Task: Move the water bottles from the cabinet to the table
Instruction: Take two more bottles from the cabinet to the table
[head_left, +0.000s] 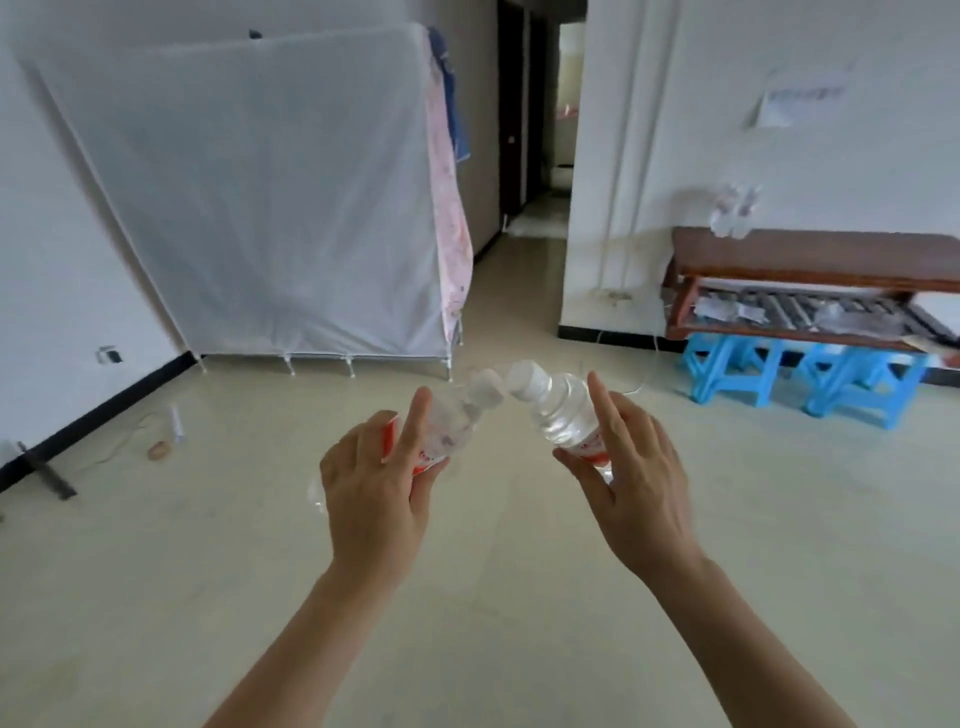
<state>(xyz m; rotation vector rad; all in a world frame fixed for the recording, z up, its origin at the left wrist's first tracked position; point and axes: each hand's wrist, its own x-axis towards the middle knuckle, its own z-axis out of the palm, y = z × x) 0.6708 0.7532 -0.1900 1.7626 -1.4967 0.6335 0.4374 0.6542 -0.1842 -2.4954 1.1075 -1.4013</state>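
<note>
The left hand (374, 493) grips a clear, ribbed plastic water bottle (457, 415) with a white screw cap and red label. Its thumb and curled fingers clamp the labelled body, and the index finger lies straight along it. The right hand (639, 488) clamps a second clear plastic bottle (556, 410) likewise, with its index finger straight. Both tilt inward, caps nearly touching, well left of the dark brown wooden table (831, 254). Blurred clear bottles (735, 213) stand on the table's left end. Bright blue moulded plastic stools (810, 379) sit beneath the table. A white fabric-covered cabinet (260, 197) stands far to the table's left.
</note>
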